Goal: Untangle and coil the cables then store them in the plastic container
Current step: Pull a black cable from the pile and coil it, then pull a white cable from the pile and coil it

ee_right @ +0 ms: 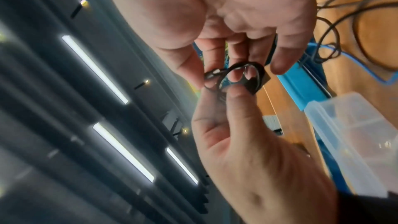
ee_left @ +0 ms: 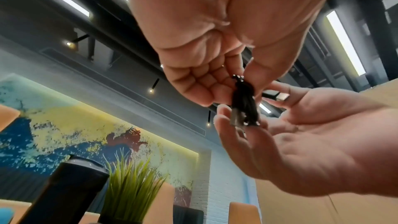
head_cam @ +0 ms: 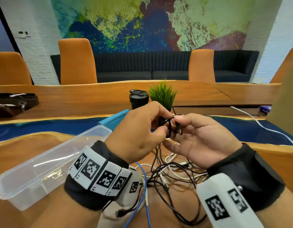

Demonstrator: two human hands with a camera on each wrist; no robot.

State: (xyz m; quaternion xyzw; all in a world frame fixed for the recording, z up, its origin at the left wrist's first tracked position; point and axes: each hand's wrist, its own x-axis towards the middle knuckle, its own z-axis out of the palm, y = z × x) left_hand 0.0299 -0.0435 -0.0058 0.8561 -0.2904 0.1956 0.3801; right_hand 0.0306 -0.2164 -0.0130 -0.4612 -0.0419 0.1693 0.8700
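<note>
1. Black cable [head_cam: 168,127]: being wound into a small coil, raised above the table between both hands.
2. Left hand [head_cam: 139,130] pinching the loops; right hand [head_cam: 201,139] pinching the plug end.
3. Risking loops springing loose if either pinch slackens.
4. Plastic container [head_cam: 14,191] waiting left; tangle [head_cam: 172,171] lying below.
</note>
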